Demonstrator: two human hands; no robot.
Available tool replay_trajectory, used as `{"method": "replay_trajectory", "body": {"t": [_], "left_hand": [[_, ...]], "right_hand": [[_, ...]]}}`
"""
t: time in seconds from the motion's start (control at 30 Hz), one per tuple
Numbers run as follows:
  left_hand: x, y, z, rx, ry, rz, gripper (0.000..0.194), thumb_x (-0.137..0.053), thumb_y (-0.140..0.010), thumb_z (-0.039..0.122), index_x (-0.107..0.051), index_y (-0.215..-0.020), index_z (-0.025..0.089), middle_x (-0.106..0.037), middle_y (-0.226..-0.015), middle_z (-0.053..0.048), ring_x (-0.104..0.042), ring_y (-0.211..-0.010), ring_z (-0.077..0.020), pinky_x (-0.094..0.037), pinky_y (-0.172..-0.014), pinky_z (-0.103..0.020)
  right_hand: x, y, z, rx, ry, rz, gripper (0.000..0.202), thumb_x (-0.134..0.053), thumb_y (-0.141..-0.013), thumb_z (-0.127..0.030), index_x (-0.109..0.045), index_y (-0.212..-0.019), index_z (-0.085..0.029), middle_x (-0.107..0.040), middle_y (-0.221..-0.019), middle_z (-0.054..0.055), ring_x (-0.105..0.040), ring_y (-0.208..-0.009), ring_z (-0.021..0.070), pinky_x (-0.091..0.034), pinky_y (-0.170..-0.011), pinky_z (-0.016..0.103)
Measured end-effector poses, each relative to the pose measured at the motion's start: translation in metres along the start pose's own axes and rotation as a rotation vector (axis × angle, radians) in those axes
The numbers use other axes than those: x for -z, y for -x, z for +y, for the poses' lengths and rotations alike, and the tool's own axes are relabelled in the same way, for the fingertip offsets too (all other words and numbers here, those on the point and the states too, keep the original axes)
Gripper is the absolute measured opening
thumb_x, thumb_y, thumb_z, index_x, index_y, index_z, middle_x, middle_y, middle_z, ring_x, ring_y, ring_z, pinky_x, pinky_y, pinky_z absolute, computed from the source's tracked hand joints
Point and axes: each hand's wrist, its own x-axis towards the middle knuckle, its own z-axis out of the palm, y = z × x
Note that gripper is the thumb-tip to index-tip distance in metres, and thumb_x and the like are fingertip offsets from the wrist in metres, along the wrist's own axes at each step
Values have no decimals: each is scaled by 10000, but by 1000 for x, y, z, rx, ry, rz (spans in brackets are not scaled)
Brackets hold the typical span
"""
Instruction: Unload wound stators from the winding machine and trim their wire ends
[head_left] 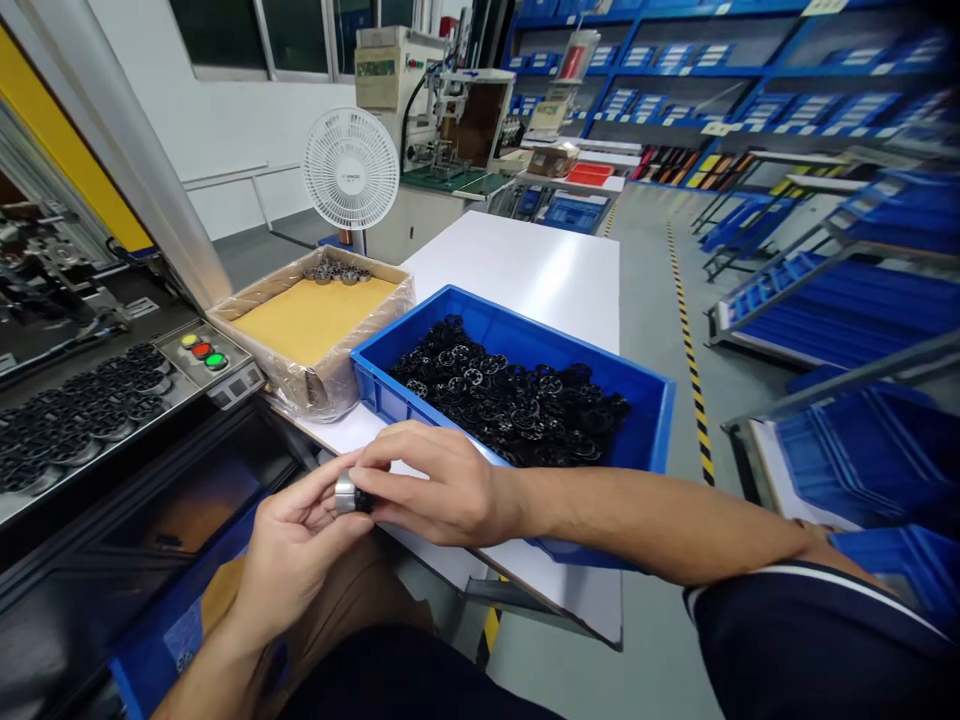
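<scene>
Between my two hands is a small silver metal ring (346, 493) with a black part at its right end. My left hand (296, 545) grips the ring from the left with thumb and fingers. My right hand (435, 487) pinches the black part against the ring; its exact shape is hidden by my fingertips. Just beyond my hands stands a blue bin (652, 425) holding a heap of black spoked plastic wheels (502, 390). To its left is a plastic-wrapped carton (326, 385) with a yellow sheet inside and several ring parts (337, 271) at its far end.
At left, a machine ledge carries rows of dark ring parts (90, 415) beside a panel of coloured buttons (202, 350). A white table (540, 270) lies under the bin. A white fan (351, 168) stands behind the carton. Racks with blue trays (870, 310) stand at right.
</scene>
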Motion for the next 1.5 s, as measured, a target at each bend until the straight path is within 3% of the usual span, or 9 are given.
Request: {"method": "replay_trajectory", "body": {"t": [0.13, 0.27, 0.4, 0.53, 0.77, 0.93, 1.03, 1.17, 1.5], "left_hand": [[2, 2, -2, -71, -183, 33, 448, -679, -885, 260, -620, -1329, 280, -644, -1358, -72, -719, -1011, -169, -574, -906, -243], [14, -9, -5, -75, -157, 77, 410, -642, -911, 292, -602, -1318, 263, -673, -1289, -77, -709, -996, -172, -577, -893, -271], [24, -18, -5, -14, -81, 87, 367, -671, -883, 323, -652, -1237, 234, -664, -1281, -75, -684, -933, -150, -559, -822, -222], [24, -13, -6, -154, -395, 69, 307, -762, -791, 275, -733, -1092, 220, -692, -1057, -48, -655, -854, -155, -525, -740, -213], [25, 4, -10, -332, -543, 118, 430, -782, -760, 171, -641, -1162, 229, -729, -1119, -77, -681, -1041, -227, -543, -816, -274], [30, 7, 1, -211, -249, 82, 340, -730, -828, 187, -698, -1163, 234, -730, -1217, -91, -694, -1048, -192, -551, -863, -247], [28, 4, 3, -103, -15, 54, 372, -707, -856, 216, -670, -1226, 232, -736, -1207, -114, -723, -803, -143, -587, -743, -239], [18, 2, 6, -45, 78, 44, 389, -818, -721, 123, -750, -1099, 188, -763, -1153, -120, -742, -874, -162, -589, -771, -197], [15, 36, 41, -160, 138, 39, 541, -805, -557, -101, -802, -966, 253, -817, -873, -1, -780, -797, -159, -588, -690, -105]], "right_hand": [[17, 7, 61, -490, 157, -258, 401, -665, -910, -415, -661, -1183, -120, -701, -1135, 133, -641, -1076, 212, -550, -922, 367], [36, 35, 131, -969, 413, -533, 225, -571, -968, -212, -683, -1122, -93, -708, -1113, 151, -659, -1055, 240, -517, -953, 417], [30, 65, 156, -1056, 384, -769, 249, -635, -944, -313, -655, -1125, -143, -674, -1168, 88, -654, -1060, 225, -538, -939, 443], [14, 81, 154, -1114, 402, -896, 305, -614, -957, -340, -613, -1204, -162, -623, -1252, 98, -631, -1095, 235, -543, -935, 455], [16, 74, 158, -1144, 421, -836, 276, -624, -953, -335, -625, -1163, -156, -650, -1181, 81, -655, -1020, 209, -567, -880, 421], [28, 35, 127, -1063, 414, -522, 165, -580, -929, -168, -702, -1008, -91, -736, -960, 100, -694, -883, 204, -557, -833, 351], [23, 13, 79, -920, 318, -332, 238, -545, -924, -184, -685, -1105, -121, -747, -982, 79, -697, -854, 176, -559, -779, 287], [16, -7, 13, -541, -107, -27, 131, -626, -878, -176, -669, -998, -144, -738, -854, 54, -694, -740, 149, -577, -691, 271], [-13, -46, -43, -225, -325, 44, 102, -618, -895, -79, -655, -973, -133, -698, -882, 105, -653, -832, 177, -565, -748, 350]]}}
